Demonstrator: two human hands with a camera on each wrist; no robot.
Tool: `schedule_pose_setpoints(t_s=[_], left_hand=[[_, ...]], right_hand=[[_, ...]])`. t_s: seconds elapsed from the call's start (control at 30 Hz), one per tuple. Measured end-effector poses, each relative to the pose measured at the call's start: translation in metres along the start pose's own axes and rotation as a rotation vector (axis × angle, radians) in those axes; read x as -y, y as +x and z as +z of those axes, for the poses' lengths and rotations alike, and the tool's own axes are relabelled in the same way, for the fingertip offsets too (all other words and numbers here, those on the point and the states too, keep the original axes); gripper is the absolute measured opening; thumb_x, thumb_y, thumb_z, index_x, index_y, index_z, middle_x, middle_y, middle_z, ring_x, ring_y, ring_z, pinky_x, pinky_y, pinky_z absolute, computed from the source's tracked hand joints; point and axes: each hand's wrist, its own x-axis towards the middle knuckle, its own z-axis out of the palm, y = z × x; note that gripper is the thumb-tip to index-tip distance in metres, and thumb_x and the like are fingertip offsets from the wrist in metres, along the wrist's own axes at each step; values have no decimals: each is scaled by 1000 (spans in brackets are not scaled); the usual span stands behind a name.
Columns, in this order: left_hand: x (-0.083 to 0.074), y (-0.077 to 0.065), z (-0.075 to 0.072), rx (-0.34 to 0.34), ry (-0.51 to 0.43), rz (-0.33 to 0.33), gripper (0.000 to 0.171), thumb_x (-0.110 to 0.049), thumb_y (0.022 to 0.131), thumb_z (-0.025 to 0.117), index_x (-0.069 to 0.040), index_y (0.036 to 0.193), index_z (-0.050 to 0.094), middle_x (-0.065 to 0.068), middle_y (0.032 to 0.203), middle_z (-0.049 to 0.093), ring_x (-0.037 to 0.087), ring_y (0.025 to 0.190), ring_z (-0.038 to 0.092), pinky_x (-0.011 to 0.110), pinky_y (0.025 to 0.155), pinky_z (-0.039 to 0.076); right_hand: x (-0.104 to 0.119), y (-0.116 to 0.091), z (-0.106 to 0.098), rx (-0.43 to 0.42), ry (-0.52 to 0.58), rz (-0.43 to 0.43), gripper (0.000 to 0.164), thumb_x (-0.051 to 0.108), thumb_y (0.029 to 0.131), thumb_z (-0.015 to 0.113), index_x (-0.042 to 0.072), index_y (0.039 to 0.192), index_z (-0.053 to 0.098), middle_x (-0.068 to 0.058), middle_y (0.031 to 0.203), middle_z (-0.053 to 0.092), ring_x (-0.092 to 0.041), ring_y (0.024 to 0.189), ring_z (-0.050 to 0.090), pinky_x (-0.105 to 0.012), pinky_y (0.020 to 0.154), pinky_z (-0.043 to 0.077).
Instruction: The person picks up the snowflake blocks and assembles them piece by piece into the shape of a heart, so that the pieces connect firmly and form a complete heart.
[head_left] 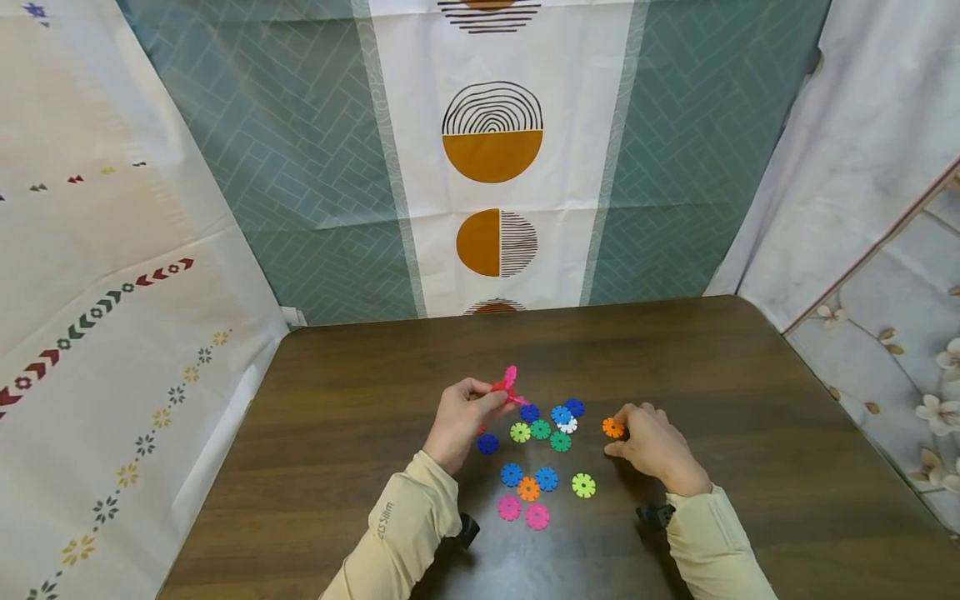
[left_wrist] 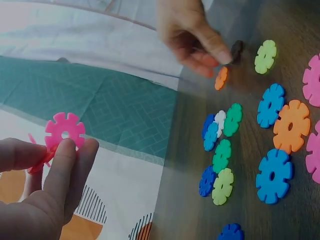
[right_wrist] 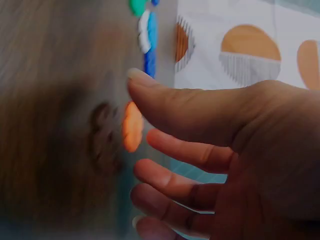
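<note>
My left hand (head_left: pixel 457 423) is raised over the table and pinches a small build of notched plastic discs (head_left: pixel 510 385), pink and red, slotted together at angles. A pink disc (left_wrist: pixel 73 125) faces the camera in the left wrist view, with red disc (left_wrist: pixel 37 168) partly hidden by the fingers. On the right, my right hand (head_left: pixel 656 446) reaches low over the table with thumb and fingers spread apart. Just beyond its fingertips is an orange notched disc (right_wrist: pixel 132 127), with a dark disc (right_wrist: pixel 104 137) beside it. Nothing is gripped between that thumb and those fingers.
Between the hands lie several loose discs: blue (head_left: pixel 487 443), green (head_left: pixel 560 442), white (head_left: pixel 568 426) and lime (head_left: pixel 520 432). Nearer me are another orange disc (head_left: pixel 528 488), pink discs (head_left: pixel 537 517) and a lime one (head_left: pixel 583 485). The brown table (head_left: pixel 360 367) meets hanging cloth behind.
</note>
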Motion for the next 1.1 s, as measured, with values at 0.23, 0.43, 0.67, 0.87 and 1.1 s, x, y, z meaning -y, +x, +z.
schedule_pose_setpoints(t_s=[0.23, 0.43, 0.67, 0.87, 1.1], left_hand=[[-1, 1, -3, 2, -50, 20, 26, 6, 88, 63, 9, 105, 44, 28, 102, 62, 35, 94, 69, 35, 86, 54], [0, 2, -6, 78, -90, 45, 50, 9, 91, 58, 4, 134, 34, 29, 113, 60, 38, 100, 67, 34, 88, 53], [2, 1, -7, 113, -28, 70, 48, 9, 89, 56, 4, 136, 46, 28, 115, 59, 31, 99, 68, 35, 92, 52], [5, -1, -6, 143, -41, 62, 34, 11, 87, 55, 8, 119, 44, 30, 120, 58, 32, 102, 67, 35, 95, 51], [4, -1, -5, 154, -98, 42, 29, 14, 88, 53, 3, 111, 39, 32, 119, 56, 32, 102, 68, 38, 97, 48]], right_hand=[[-14, 5, 2, 35, 15, 17, 39, 19, 82, 78, -5, 108, 62, -13, 95, 57, -25, 80, 52, -44, 69, 50], [-17, 10, 4, 48, 46, 43, 36, 18, 85, 75, -5, 111, 61, -10, 92, 62, -20, 73, 54, -39, 64, 50], [-16, 12, 6, 31, 73, 68, 42, 27, 87, 74, -3, 112, 59, -11, 92, 61, -21, 69, 50, -35, 57, 45], [-20, 18, 9, 30, 98, 58, 31, 20, 87, 74, -2, 106, 62, -6, 87, 61, -19, 67, 50, -33, 58, 44], [-18, 19, 11, 9, 184, 51, 30, 11, 85, 75, -1, 104, 55, -8, 88, 56, -21, 71, 50, -35, 67, 47]])
